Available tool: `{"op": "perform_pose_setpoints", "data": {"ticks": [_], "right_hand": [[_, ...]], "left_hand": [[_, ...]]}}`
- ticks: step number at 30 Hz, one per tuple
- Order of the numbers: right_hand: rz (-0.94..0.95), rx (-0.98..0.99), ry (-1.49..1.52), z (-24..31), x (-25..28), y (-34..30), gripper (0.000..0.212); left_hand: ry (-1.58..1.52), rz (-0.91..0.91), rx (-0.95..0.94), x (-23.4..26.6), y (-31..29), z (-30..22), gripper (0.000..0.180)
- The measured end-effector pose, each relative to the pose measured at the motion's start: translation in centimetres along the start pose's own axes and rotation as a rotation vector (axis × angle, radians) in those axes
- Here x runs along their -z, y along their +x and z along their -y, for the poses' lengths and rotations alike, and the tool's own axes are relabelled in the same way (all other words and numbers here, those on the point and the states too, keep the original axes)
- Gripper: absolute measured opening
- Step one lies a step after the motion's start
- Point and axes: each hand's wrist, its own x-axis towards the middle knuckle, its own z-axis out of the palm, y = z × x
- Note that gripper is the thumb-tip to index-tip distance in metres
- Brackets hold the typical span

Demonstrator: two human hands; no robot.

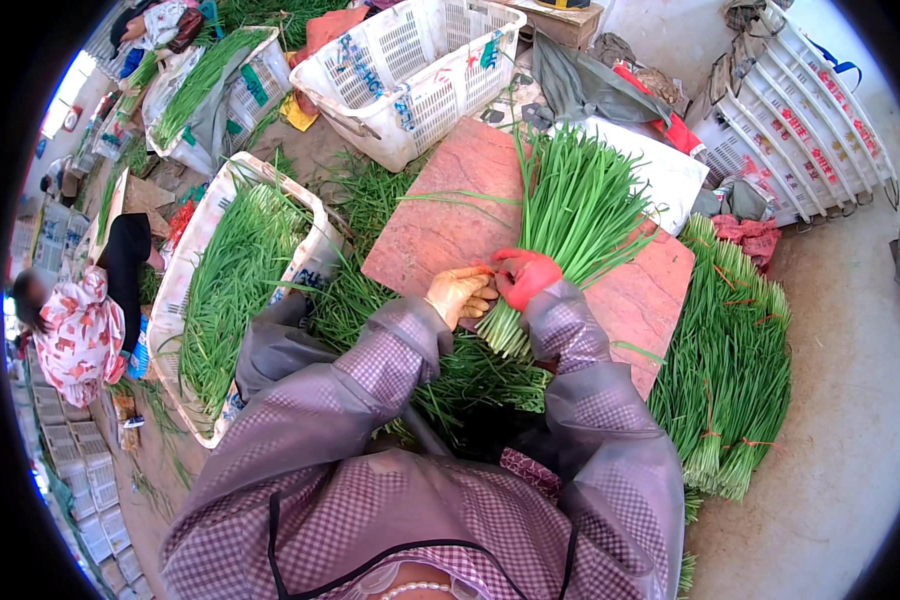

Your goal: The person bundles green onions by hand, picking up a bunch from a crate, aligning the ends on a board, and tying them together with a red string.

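Observation:
A bunch of green chives (580, 205) lies on a reddish stone-patterned board (460, 190), leaves pointing away and pale cut stems toward me. My right hand (526, 278), in a red glove, is closed against the bunch just above its stem ends. Close to its left, my left hand (460, 294) in a tan glove has its fingers curled in a pinch. A bit of orange-red shows at the left fingertips, too small to name. What the right fingers grip is hidden.
Tied chive bundles (725, 360) are stacked at the right. A white crate of loose chives (185, 330) stands at my left, another white crate (410, 75) beyond the board. Nested crates (795, 125) lean at the far right. A person (80, 335) in patterned clothing is at the left.

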Motion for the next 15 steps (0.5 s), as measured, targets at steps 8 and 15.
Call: {"op": "perform_pose_setpoints", "data": {"ticks": [8, 15], "right_hand": [[-0.127, 0.055, 0.011, 0.07, -0.2, 0.01, 0.008], [-0.1, 0.004, 0.169, -0.44, -0.1, -0.23, 0.007]], "left_hand": [[-0.009, 0.009, -0.063, -0.38, 0.1, 0.45, 0.034], [-0.135, 0.096, -0.151, -0.33, 0.14, -0.15, 0.026]]}}
